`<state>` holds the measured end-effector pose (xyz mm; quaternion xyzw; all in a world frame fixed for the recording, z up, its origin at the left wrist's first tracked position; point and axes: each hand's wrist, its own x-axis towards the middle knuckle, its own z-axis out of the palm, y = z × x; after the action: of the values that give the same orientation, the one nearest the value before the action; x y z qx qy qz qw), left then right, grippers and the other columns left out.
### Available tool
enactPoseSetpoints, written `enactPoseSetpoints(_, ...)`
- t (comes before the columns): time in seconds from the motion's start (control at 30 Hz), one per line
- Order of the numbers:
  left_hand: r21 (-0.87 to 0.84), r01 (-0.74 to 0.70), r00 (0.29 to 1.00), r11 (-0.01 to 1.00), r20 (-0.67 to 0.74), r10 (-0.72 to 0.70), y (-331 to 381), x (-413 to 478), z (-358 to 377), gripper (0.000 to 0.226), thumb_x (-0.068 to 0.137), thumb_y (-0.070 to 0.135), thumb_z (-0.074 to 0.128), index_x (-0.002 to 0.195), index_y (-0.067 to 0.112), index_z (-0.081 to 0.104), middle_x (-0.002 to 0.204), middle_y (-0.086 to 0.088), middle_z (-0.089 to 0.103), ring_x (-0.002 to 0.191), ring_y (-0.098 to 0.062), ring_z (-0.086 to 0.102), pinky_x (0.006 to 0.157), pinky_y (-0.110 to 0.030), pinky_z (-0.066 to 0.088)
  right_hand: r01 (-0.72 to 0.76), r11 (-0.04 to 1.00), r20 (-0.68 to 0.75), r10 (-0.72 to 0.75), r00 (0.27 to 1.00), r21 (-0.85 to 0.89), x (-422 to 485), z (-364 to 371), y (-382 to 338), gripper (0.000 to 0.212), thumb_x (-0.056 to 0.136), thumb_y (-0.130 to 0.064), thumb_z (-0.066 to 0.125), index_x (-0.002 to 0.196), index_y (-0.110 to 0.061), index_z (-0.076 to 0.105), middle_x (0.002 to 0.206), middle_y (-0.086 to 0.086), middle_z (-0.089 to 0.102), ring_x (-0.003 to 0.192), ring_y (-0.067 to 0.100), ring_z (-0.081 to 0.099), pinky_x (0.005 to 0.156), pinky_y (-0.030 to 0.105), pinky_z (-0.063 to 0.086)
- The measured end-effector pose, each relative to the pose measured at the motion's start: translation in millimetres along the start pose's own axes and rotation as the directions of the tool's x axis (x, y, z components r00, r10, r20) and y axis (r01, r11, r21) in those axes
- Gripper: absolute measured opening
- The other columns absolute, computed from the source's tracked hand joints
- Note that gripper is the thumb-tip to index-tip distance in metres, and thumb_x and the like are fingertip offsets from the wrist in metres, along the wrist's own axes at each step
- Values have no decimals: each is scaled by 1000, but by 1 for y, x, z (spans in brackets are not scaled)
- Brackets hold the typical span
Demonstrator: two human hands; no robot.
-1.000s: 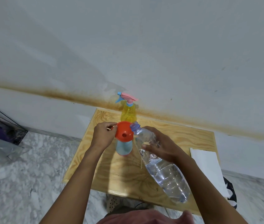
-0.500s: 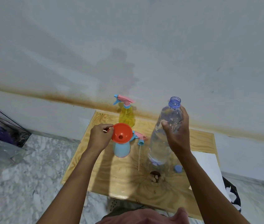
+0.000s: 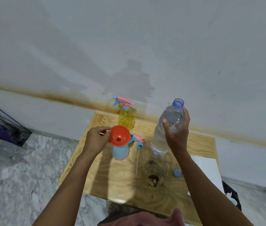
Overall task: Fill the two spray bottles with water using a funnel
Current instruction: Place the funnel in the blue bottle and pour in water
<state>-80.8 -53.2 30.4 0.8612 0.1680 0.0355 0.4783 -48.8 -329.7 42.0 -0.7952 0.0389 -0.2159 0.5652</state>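
Findings, taken left to right, with the blue spray bottle [image 3: 120,151] as reference.

1. Left hand [image 3: 96,141]: just left of the bottle's neck, thumb and fingers pinching the rim of the orange funnel [image 3: 119,137]. Judged purpose: to steady the funnel against tipping during a pour.
2. Funnel: seated upright in the bottle's open neck, bowl empty.
3. Blue spray bottle: upright on the counter [image 3: 96,168]. Its wall is opaque, so the fill level cannot be told.
4. Yellow spray bottle [image 3: 126,119]: behind the blue one, against the wall, trigger head fitted (its level cannot be read through the tinted wall).
5. Detached spray head [image 3: 139,140]: lying just right of the blue bottle, with its dip tube trailing toward the near edge. It was presumably unscrewed to admit the funnel.
6. Water bottle [image 3: 168,128]: further right, upright, uncapped, with clear water inside. Whether its base rests on the counter cannot be told.
7. Right hand [image 3: 176,134]: wrapped round the water bottle's upper body, thumb in front.
8. Blue cap [image 3: 177,173]: right of the blue bottle and nearer the person, lying loose.

Assessment: no water is flowing at present.
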Motion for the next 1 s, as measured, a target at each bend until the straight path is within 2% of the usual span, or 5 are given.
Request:
enactPoseSetpoints(0.4,-11,-32,999,999,11,32,3,1,0,19,91,15,68,109,12,76,88,3,68,76,-8,64,70,-19,50,98,964,-61,-116,991,-247,-22,-17,1,95,80,-51,75,150,-14,24,149,14,36,137,17,38,101,27,40)
enactPoseSetpoints(0.6,-32,-40,999,999,26,41,3,0,-1,19,92,15,67,108,12,76,89,5,69,77,-8,64,64,-12,45,427,838,-120,-489,864,-341,-66,-7,-29,44,85,-30,70,120,-10,51,114,9,51,106,20,52,90,31,45)
enactPoseSetpoints(0.77,-73,8,998,997,58,-3,-1,0,-1,19,93,15,64,108,14,75,88,9,68,73,-8,63,60,-8,44,0,959,455,135,880,-285,-78,37,-40,38,93,-42,62,127,-28,55,113,-8,58,88,1,59,77,27,51)
enactPoseSetpoints(0.87,-99,18,997,995,74,-11,-5,1,-1,20,93,14,64,110,13,75,88,9,68,77,-18,66,65,-13,48,-318,897,486,436,757,-309,-69,62,-39,57,95,-48,55,143,-19,45,129,3,59,107,14,60,95,36,49)
enactPoseSetpoints(1.0,-150,50,994,987,102,-35,-9,2,-1,19,93,16,64,108,17,75,91,4,71,87,-34,69,81,-36,59,-316,882,473,458,752,-351,-63,79,-40,40,96,-37,55,129,-13,59,117,7,69,98,22,68,92,45,55)
